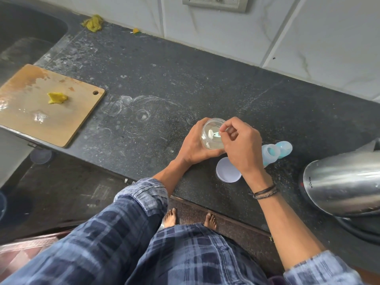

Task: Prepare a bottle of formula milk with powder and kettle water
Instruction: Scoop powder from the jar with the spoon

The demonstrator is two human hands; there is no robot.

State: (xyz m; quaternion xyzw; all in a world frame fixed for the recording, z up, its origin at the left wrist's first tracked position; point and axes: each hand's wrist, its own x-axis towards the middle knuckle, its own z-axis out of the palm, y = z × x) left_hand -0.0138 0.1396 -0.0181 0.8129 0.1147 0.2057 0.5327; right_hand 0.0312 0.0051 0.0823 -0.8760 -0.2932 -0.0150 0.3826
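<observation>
The dark speckled surface [164, 83] is showing dried white ring marks. A wooden cutting board [67, 112] is lying at its left end, along the front edge beside the sink [24, 38]. A yellow rag [93, 22] and a small yellow scrap [135, 31] are lying at the back, near the wall [226, 38]. Near the front edge a white lid [226, 171] is lying flat, with a pale blue bottle [271, 151] lying on its side just beyond it. A steel kettle [339, 182] is standing at the right end.
</observation>
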